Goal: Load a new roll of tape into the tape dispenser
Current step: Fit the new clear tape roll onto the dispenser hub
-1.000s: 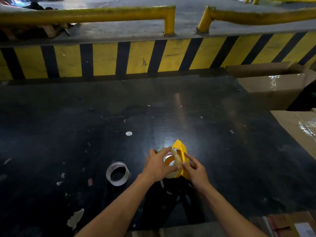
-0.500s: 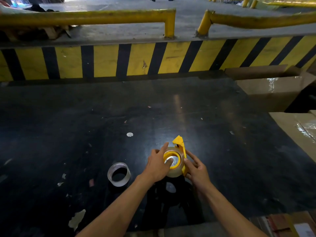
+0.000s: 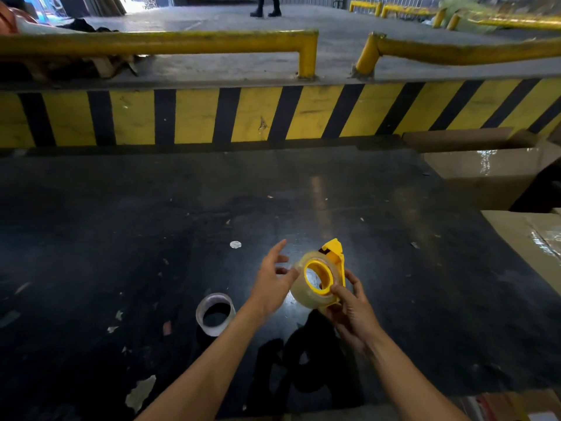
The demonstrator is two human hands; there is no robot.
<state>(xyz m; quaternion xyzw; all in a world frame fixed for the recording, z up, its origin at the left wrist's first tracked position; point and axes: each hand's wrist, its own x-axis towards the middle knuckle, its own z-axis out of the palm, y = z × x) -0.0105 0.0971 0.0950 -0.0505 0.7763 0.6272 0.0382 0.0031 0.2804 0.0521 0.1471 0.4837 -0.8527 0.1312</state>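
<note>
A yellow tape dispenser [image 3: 333, 252] is held a little above the black table, with a roll of clear tape [image 3: 303, 294] seated around its yellow hub. My right hand [image 3: 349, 308] grips the dispenser from below and from the right. My left hand [image 3: 271, 282] hovers at the roll's left side with fingers spread, its thumb close to or touching the roll's edge. An empty tape core [image 3: 215, 314] lies flat on the table to the left of my left wrist.
The black table [image 3: 121, 238] carries scraps of paper and tape. Cardboard boxes [image 3: 485, 171] stand at the right edge. A yellow-and-black striped barrier [image 3: 212, 117] with yellow rails runs along the far side. A person's legs [image 3: 265, 6] show far back.
My left hand has let go of the roll and opened its fingers. The roll now sits on the yellow hub, and the dispenser has tilted and risen slightly in my right hand.
</note>
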